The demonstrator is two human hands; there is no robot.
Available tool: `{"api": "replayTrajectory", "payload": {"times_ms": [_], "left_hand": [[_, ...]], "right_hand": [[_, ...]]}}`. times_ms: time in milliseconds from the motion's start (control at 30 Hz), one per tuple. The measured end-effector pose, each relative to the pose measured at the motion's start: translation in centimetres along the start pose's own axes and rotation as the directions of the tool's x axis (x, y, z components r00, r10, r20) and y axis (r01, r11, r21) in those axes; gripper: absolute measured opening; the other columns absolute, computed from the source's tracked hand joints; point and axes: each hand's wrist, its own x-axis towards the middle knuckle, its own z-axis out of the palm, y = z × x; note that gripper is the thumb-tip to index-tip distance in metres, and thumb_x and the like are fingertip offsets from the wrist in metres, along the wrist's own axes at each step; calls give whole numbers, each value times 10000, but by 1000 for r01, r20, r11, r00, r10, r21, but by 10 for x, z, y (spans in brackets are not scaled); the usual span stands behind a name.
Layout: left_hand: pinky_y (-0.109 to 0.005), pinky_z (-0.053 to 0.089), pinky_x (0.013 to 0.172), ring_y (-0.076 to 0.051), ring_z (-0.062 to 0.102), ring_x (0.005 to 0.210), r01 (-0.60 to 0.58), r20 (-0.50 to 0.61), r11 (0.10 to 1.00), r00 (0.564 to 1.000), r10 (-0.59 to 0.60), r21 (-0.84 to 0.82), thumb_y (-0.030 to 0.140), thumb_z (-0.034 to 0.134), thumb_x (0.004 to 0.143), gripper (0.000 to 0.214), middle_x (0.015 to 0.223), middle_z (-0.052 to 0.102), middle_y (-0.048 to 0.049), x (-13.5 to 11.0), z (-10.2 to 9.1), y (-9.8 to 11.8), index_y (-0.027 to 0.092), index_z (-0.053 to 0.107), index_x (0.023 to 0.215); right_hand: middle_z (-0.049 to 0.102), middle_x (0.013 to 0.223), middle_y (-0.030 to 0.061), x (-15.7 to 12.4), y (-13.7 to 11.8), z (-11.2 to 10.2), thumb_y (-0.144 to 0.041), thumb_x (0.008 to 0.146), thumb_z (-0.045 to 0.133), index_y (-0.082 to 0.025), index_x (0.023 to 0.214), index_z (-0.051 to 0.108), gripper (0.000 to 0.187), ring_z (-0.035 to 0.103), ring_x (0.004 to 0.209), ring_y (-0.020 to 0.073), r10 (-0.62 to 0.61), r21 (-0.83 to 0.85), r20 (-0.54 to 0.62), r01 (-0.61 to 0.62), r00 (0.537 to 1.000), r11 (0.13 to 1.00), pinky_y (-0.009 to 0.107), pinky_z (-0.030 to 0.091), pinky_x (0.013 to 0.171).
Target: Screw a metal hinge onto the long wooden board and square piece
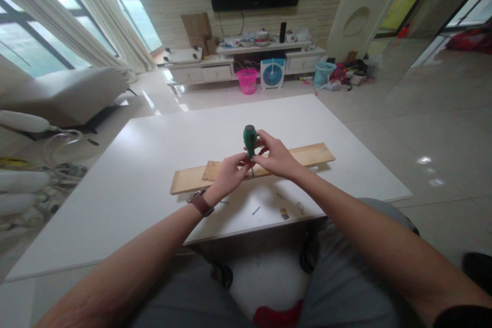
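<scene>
A screwdriver (pixel 249 137) with a green handle and dark cap stands nearly upright over the wooden boards. My right hand (pixel 274 155) is closed around the lower part of its handle, the fingers curled behind it. Close against its lower end, my left hand (pixel 232 171) pinches with thumb and fingers; what lies between them is hidden. A thin metal shank (pixel 252 170) shows below the fingertips, screw or shaft I cannot tell. Beneath both hands a long wooden board (pixel 313 155) lies across the table, with a shorter wooden piece (pixel 211 169) on its left part.
On the white table (pixel 154 148), near its front edge, lie a loose screw (pixel 256 210), another screw (pixel 280 196) and a small cartoon-figure item (pixel 284 213). Beyond the table stand a pink basket (pixel 247 81), a blue fan (pixel 272 74) and a low cabinet (pixel 215 73).
</scene>
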Motion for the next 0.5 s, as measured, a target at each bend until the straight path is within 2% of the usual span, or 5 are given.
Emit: {"api": "replayTrajectory", "payload": {"times_ms": [167,333,500], "left_hand": [[-318,599,805,-192,718,828,-12,-4,1000,1000,12,-28,227,626,919,90,878,767,-42,0,0,-1,180,696,888],[-285,610,687,-194,729,787,52,14,993,999,-51,-102,254,687,877,86,838,737,-44,-2,2,-6,172,672,859],[-284,592,698,-176,704,744,29,-21,998,999,-30,-51,266,683,901,149,787,728,-35,-2,2,-5,168,666,789]], "right_hand": [[746,939,18,0,4,0,-136,771,642,-237,1091,557,346,731,915,214,0,-5,-20,0,1000,1000,325,549,749],[708,862,-15,0,6,0,-191,743,762,-234,1114,573,418,699,824,194,16,-52,-65,-20,998,998,302,513,709],[662,836,-21,0,5,1,-269,737,814,-228,1023,577,374,657,811,189,35,-124,-70,-44,997,991,292,479,681]]}}
